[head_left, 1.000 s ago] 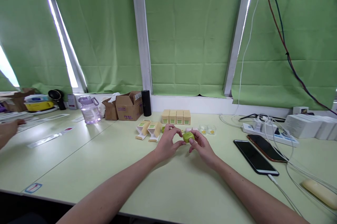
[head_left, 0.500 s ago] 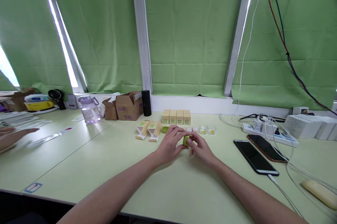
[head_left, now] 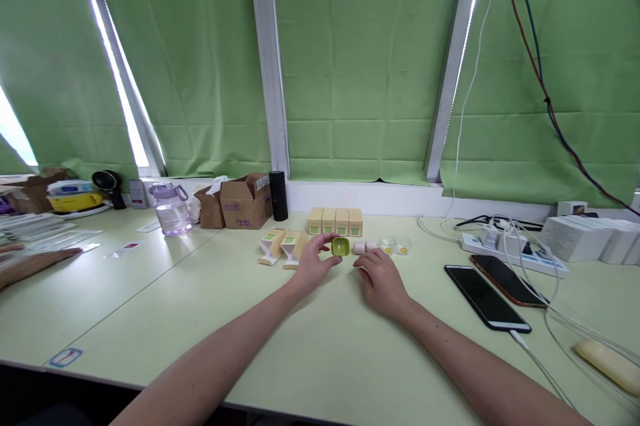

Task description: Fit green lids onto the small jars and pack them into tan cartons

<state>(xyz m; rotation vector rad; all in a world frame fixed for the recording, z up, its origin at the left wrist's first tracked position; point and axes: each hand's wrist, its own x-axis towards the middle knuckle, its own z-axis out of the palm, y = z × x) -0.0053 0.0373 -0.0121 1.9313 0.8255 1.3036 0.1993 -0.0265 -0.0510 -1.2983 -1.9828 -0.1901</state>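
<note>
Green case (head_left: 341,247) was just in front of the row of small boxes (head_left: 335,223), with its hollow side showing. The left hand (head_left: 311,266) pinched its edge between thumb and finger. The right hand (head_left: 384,279) was in front of the row and a bit to its right, with its fingers bent. It was next to two pale pink bits (head_left: 359,248), but you cannot tell if it touched them. Two clear cups (head_left: 402,246) with yellow spots sat to the right of the row. Two open paper boxes (head_left: 294,248) lay to the left of the row, toward the front. A big brown box (head_left: 244,206) stood farther left of the row, and a black phone (head_left: 484,298) lay well to its right.
</note>
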